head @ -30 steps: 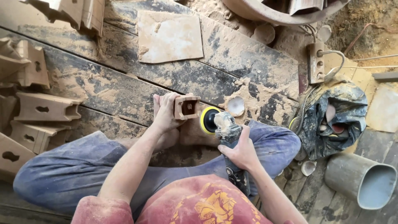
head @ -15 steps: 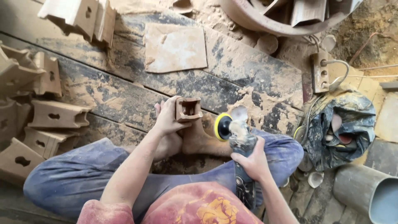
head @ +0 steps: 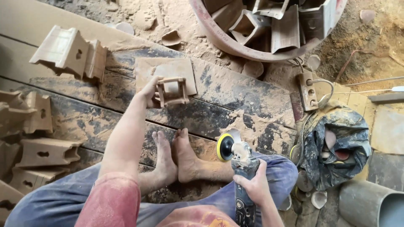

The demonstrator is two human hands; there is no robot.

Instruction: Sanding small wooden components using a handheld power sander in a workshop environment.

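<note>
My left hand [head: 149, 91] is stretched forward and grips a small hollow wooden block [head: 171, 91], held above a flat square wooden plate [head: 166, 69] on the dusty planks. My right hand [head: 253, 185] holds an angle grinder [head: 240, 166] by its body, low beside my right knee. Its yellow sanding disc [head: 223, 146] faces left, close to my bare feet [head: 176, 157]. I sit cross-legged in blue trousers.
Several carved wooden blocks [head: 42, 153] lie stacked at the left, and one larger one [head: 69, 52] at the upper left. A round tub [head: 269, 29] of wooden pieces stands at the top. At the right are a power strip [head: 308, 90], a dirty cloth bundle [head: 334, 145] and a grey pipe [head: 372, 206].
My left hand has carried the hollow block away from the sanding disc and forward over the flat plate. The grinder has stayed near my right knee, apart from the block.
</note>
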